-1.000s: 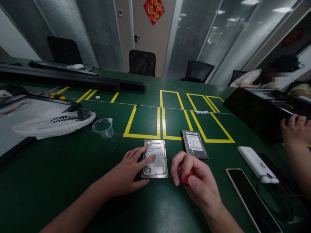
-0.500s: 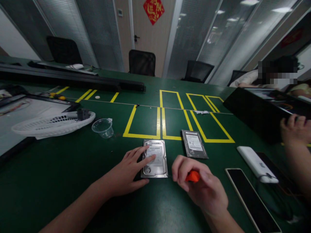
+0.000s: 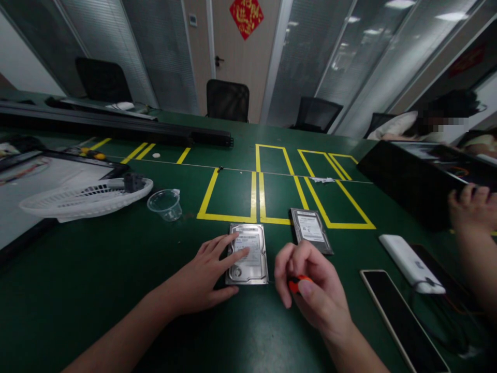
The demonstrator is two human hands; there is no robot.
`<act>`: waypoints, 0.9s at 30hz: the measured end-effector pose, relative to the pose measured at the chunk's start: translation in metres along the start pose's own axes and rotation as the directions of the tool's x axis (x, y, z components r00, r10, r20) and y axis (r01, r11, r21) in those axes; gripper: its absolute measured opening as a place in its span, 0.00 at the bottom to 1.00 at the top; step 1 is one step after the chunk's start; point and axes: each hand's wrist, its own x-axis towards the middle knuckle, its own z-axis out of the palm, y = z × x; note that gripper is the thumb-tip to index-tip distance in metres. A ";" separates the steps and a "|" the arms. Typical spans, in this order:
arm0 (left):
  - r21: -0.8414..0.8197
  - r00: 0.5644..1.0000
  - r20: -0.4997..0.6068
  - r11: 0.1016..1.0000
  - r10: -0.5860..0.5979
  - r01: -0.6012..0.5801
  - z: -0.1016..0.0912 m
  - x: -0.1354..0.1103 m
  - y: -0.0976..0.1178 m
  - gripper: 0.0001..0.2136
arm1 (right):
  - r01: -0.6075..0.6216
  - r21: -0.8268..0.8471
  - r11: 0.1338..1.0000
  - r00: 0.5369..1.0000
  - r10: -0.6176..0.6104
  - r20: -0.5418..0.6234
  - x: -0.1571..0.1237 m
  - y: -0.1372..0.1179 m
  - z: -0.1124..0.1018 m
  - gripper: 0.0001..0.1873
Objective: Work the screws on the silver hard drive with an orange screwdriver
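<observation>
A silver hard drive lies label up on the green table. My left hand has its fingers spread over the drive's left side, two fingertips on the label and the thumb by the near edge. In my right hand is a screwdriver with an orange and black handle, fingers curled round it. Its thin shaft points left towards the drive's near right corner; whether the tip touches is too small to tell. A second hard drive lies just beyond my right hand.
A smartphone and a white power bank with a cable lie to the right. Another person's hand rests by a black computer case. A clear plastic cup and a white basket stand left. Yellow tape marks the table.
My right hand's fingers and thumb have shifted round the screwdriver handle, which has turned and shows black as well as orange. My left hand and both drives stay put.
</observation>
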 end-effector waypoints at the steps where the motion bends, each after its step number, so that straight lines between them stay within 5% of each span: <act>1: -0.004 1.000 0.000 1.000 -0.002 0.002 0.000 0.000 0.000 0.44 | -0.007 0.006 1.000 1.000 0.007 0.004 0.000 0.000 0.000 0.11; 9: -0.005 1.000 -0.008 1.000 0.009 -0.009 0.000 -0.001 -0.001 0.44 | 0.026 -0.169 0.985 0.999 -0.020 0.035 -0.005 -0.004 -0.006 0.15; 27: -0.004 1.000 0.002 1.000 -0.001 0.001 0.000 0.000 -0.001 0.44 | -0.011 -0.003 1.000 1.000 0.011 0.006 0.000 -0.007 0.001 0.15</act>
